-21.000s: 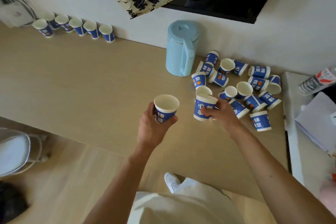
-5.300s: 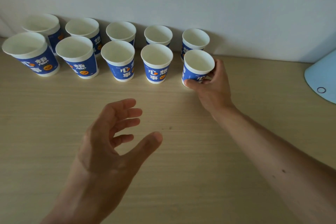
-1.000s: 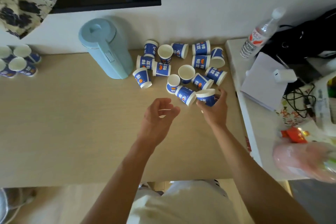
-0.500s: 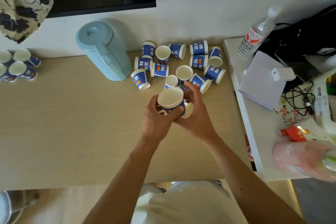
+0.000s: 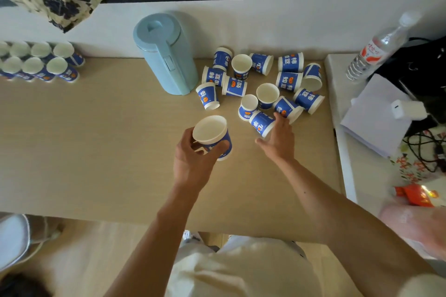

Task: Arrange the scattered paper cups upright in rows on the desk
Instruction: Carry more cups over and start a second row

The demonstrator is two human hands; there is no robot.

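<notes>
An upright paper cup (image 5: 210, 130) is gripped by the left hand (image 5: 193, 161); a toppled cup (image 5: 261, 123) on the desk (image 5: 96, 140) is touched by the spread-fingered right hand (image 5: 278, 141).

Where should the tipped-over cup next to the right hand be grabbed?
Grip the tipped cup across its blue wall, mid-body, coming from above and the near side. It lies on its side with other cups crowding its far end, and the open right hand is right there.
</notes>
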